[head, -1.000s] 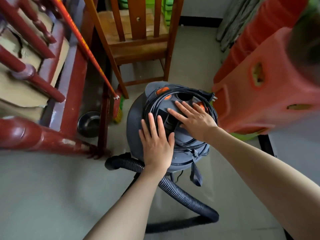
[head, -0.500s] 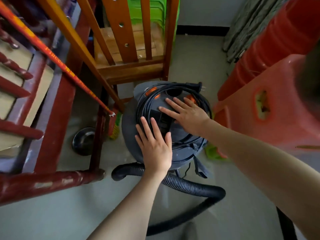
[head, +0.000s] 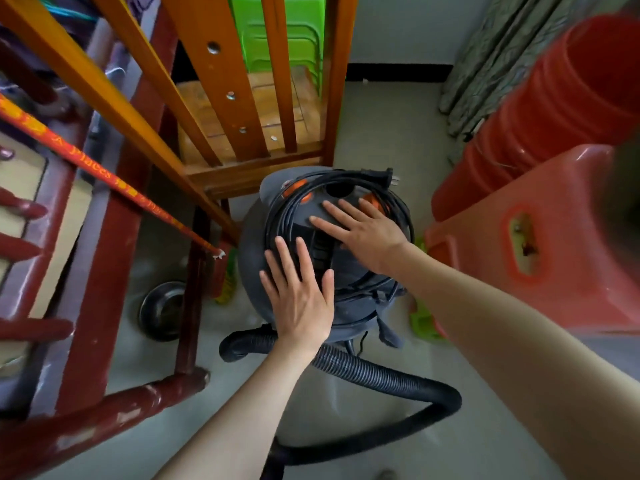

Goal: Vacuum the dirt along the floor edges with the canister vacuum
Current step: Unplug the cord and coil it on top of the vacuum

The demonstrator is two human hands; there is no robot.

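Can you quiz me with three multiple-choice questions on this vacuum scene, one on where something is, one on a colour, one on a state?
1. Where does the metal bowl sit?
A. On the floor left of the canister vacuum
B. On the wooden chair
C. On the vacuum lid

2. What colour are the stacked stools at right?
A. Blue
B. Red-orange
C. White

3. How is the power cord?
A. Plugged into a wall
B. Coiled on the vacuum top
C. Held in the left hand

Answers: A, the bowl lies on the floor beside the red frame; B, their plastic is red-orange; B, the cord loops round the lid, plug free, under the flat right hand.
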